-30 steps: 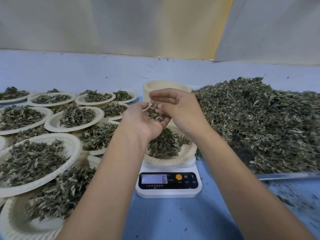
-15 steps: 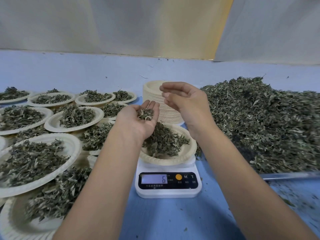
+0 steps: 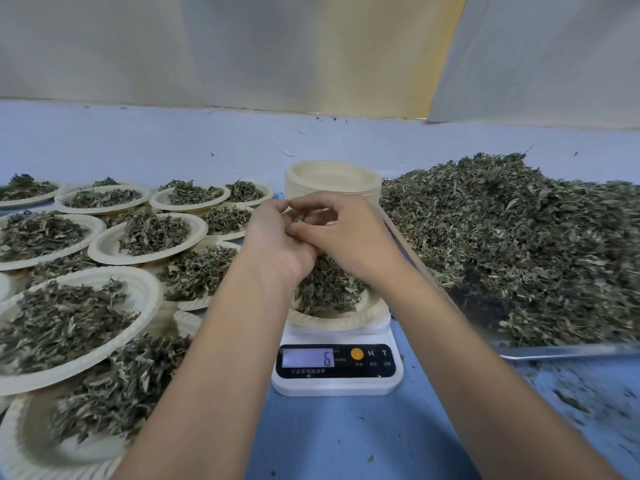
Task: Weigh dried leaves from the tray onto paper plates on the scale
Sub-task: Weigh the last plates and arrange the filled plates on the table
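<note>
**Both grips meet above the scale**

The blue surface (image 3: pixel 346 441) runs back to a pale wall (image 3: pixel 207 46). Filled plates (image 3: pixel 100 247) crowd the left. The tray (image 3: pixel 561 351), heaped with dried leaves (image 3: pixel 519 230), fills the right, and a plate stack (image 3: pixel 332 178) stands behind. The left grip (image 3: pixel 277 244) cups a few leaves over the paper plate (image 3: pixel 339 322) on the scale (image 3: pixel 337 386), which the wrists half hide. The right grip (image 3: pixel 349 237) curls in, and I cannot tell whether it holds anything.

The left forearm (image 3: pixel 214 358) and right forearm (image 3: pixel 467 358) are bare along all their visible length, slim and smooth, narrowing toward the wrists. The left grip (image 3: pixel 277 237) and right grip (image 3: pixel 349 233) are bare hands too. Only arms and hands are in view.
</note>
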{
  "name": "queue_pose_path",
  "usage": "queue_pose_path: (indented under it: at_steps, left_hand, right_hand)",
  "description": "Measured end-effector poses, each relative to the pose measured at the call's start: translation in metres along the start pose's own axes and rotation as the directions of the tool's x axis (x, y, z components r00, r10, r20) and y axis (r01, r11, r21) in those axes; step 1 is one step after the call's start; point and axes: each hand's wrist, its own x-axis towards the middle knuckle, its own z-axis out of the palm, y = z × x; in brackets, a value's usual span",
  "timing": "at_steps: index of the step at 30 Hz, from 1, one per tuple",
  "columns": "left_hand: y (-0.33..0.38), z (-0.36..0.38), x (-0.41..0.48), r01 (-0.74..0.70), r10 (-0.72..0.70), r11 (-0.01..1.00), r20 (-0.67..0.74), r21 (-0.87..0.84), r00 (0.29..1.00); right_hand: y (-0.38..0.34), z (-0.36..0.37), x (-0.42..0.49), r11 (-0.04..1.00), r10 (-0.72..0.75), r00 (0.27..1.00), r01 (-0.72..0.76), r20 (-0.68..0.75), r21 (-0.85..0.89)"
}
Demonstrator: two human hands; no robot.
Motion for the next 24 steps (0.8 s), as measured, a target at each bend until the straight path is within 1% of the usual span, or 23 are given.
queue_pose_path:
  at_steps: [3, 5, 7, 10, 13, 15, 18, 20, 24]
  left_hand:
    - [-0.001, 0.001, -0.001, -0.005, 0.005, 1.000, 0.015, 0.020, 1.000]
    - [-0.002, 0.001, 0.000, -0.015, 0.013, 0.995, 0.019, 0.100, 1.000]
    - [-0.004, 0.001, 0.002, -0.043, 0.042, 0.981, 0.005, 0.188, 0.999]
    - [-0.006, 0.000, 0.004, -0.100, 0.113, 0.952, -0.028, 0.291, 0.993]
    - [-0.001, 0.000, 0.003, -0.130, 0.150, 0.930, -0.031, 0.345, 0.988]
    - [0.001, 0.000, 0.002, -0.150, 0.177, 0.911, -0.038, 0.383, 0.983]
    - [0.003, -0.001, 0.001, -0.183, 0.233, 0.875, -0.059, 0.447, 0.971]
    - [0.003, -0.001, 0.000, -0.203, 0.262, 0.858, -0.061, 0.472, 0.963]
    - [0.002, -0.001, -0.001, -0.225, 0.282, 0.850, -0.049, 0.477, 0.958]
  right_hand:
    - [0.000, -0.001, 0.000, 0.998, -0.026, 0.999, 0.024, -0.026, -0.057]
    - [0.001, -0.005, 0.000, 0.998, -0.012, 1.000, 0.011, -0.022, -0.066]
    - [0.002, -0.007, 0.001, 0.999, 0.012, 0.999, -0.013, -0.033, -0.038]
    - [0.002, -0.010, 0.003, 0.997, 0.060, 0.995, -0.056, -0.078, 0.052]
    - [0.005, -0.017, 0.006, 0.997, 0.067, 0.991, -0.061, -0.119, 0.056]
    - [0.006, -0.022, 0.006, 0.996, 0.082, 0.993, -0.078, -0.080, 0.050]
    - [0.009, -0.023, 0.005, 0.991, 0.129, 0.991, -0.130, 0.036, 0.036]
    - [0.011, -0.022, 0.005, 0.991, 0.131, 0.991, -0.131, 0.028, 0.005]
    - [0.012, -0.024, 0.007, 0.992, 0.124, 0.992, -0.124, -0.011, 0.000]
